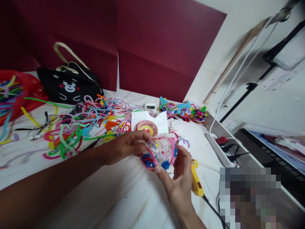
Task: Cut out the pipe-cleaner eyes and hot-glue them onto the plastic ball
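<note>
Between my two hands is a clear, rounded plastic craft piece (162,152) trimmed with pink and blue pipe cleaners. My left hand (133,143) pinches its upper left rim. With thumb and fingers, my right hand (177,170) grips its lower right side. Just behind it, a round piece with pink and yellow rings (147,128) rests on a white sheet of paper (160,121). To the right of my right hand lies a yellow glue gun (196,181), partly hidden by that hand.
Tangled pipe cleaners (71,130) cover the table's left, with eyeglasses (39,130) among them. Behind are a black bag (69,86) and a red plastic bag (30,92). Finished colourful animal faces (170,108) stand near a small digital display (150,107). A power strip (218,148) sits right.
</note>
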`<move>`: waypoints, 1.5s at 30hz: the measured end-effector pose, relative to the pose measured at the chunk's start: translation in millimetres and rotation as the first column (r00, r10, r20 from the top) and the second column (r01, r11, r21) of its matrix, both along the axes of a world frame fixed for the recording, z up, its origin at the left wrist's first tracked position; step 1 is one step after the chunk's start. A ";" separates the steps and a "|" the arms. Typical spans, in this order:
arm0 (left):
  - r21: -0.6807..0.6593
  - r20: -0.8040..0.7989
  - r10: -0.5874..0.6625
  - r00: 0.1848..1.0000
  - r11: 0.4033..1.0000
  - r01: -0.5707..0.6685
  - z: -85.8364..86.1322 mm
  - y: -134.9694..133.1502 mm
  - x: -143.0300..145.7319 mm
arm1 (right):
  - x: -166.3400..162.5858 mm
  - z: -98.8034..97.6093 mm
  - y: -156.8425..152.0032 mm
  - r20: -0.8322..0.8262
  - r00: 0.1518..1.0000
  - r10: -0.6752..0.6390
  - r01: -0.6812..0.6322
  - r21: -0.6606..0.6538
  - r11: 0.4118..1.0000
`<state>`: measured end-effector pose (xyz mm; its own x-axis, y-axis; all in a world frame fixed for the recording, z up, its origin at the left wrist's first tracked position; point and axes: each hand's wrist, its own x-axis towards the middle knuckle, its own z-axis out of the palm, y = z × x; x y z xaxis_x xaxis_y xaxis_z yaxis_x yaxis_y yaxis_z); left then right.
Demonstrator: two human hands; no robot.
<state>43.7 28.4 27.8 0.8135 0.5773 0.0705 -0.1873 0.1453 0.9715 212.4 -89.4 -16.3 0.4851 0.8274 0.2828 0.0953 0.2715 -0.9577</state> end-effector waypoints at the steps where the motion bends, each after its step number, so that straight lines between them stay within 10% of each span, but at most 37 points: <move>1: -0.010 -0.013 0.009 1.000 1.000 -0.009 -0.6 0.2 -0.2 | -0.6 -1.1 0.0 -0.002 1.000 -0.011 0.011 0.001 1.000; 21: -0.070 -0.027 0.118 0.993 0.990 -0.120 -3.9 3.6 10.3 | -2.9 -7.2 2.2 0.017 0.996 -0.090 0.090 0.005 0.996; 33: 0.082 -0.006 0.046 0.999 0.996 -0.045 32.8 19.4 38.6 | 4.5 5.3 8.1 -0.103 0.969 -0.226 0.239 0.138 0.961; 45: 0.007 -0.043 0.055 0.998 0.998 -0.055 19.5 23.3 40.1 | 6.7 5.1 7.7 -0.052 0.977 -0.209 0.213 0.101 0.972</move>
